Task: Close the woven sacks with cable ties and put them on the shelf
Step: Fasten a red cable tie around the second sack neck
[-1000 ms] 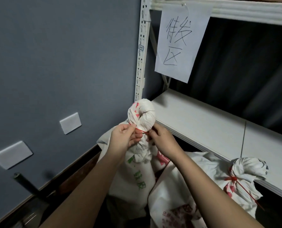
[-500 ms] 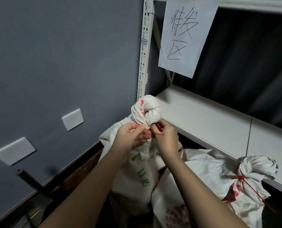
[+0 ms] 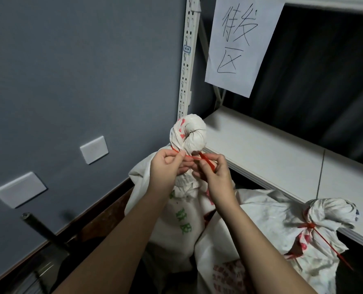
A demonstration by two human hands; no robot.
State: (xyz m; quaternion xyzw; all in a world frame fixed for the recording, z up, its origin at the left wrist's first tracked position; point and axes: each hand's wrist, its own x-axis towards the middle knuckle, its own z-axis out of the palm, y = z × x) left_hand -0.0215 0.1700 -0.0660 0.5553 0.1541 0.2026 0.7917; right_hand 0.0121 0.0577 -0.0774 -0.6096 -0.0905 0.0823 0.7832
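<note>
A white woven sack [image 3: 176, 217] with green print stands below me, its gathered top [image 3: 189, 134] bunched above a red cable tie [image 3: 194, 158] round the neck. My left hand [image 3: 168, 166] pinches the tie at the left of the neck. My right hand [image 3: 213, 175] pinches the tie's loose end at the right. A second white sack [image 3: 261, 234] with red print lies to the right, its neck closed by another red cable tie [image 3: 309, 226]. The white shelf board [image 3: 271, 153] runs behind both sacks.
A white slotted shelf upright [image 3: 187, 60] rises behind the sack. A paper sign [image 3: 240, 43] with handwriting hangs from the upper shelf. The grey wall carries two white plates [image 3: 94, 150], [image 3: 19, 189]. A dark pole [image 3: 40, 228] leans at lower left.
The right hand has drawn the tie's loose end out to the right of the neck. The view has tilted slightly downward. The left hand stays at the neck.
</note>
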